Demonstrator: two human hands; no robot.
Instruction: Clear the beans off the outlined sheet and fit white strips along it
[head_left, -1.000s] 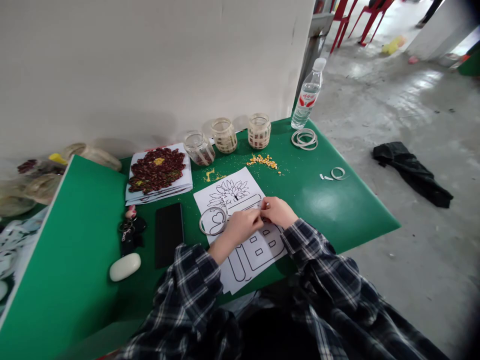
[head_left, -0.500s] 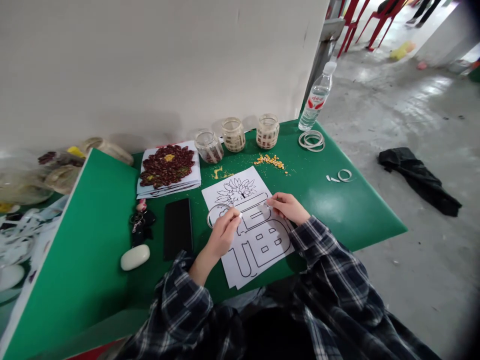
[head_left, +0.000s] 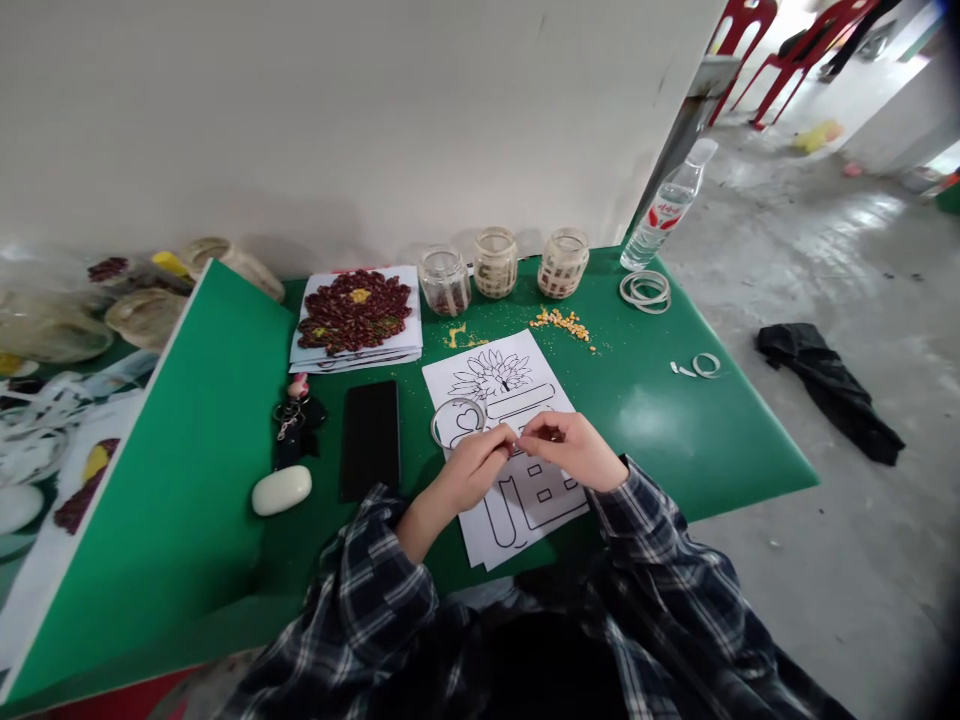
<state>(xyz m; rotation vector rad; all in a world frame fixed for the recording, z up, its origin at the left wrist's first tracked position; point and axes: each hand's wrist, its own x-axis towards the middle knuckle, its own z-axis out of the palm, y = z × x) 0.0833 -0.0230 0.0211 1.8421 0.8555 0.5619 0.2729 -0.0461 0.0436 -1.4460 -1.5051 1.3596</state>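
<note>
My left hand (head_left: 474, 468) and my right hand (head_left: 570, 447) meet over a white sheet (head_left: 510, 445) printed with a flower and block outlines. Both hands have their fingers pinched together close to each other; what they pinch is too small to name. A roll of clear tape (head_left: 457, 421) lies on the sheet just beyond my left fingers. The sheet rests on a green table (head_left: 660, 420).
Three glass jars (head_left: 495, 262) stand at the back by the wall, with loose corn kernels (head_left: 561, 322) nearby. A bean-mosaic picture (head_left: 356, 310), black phone (head_left: 370, 438), keys (head_left: 294, 425), white case (head_left: 281, 490), tape rings (head_left: 645, 290) and water bottle (head_left: 667, 205) surround the sheet.
My hands were together, moved apart half a second ago, and have come together again over the sheet. The view has shifted, so everything sits further right.
</note>
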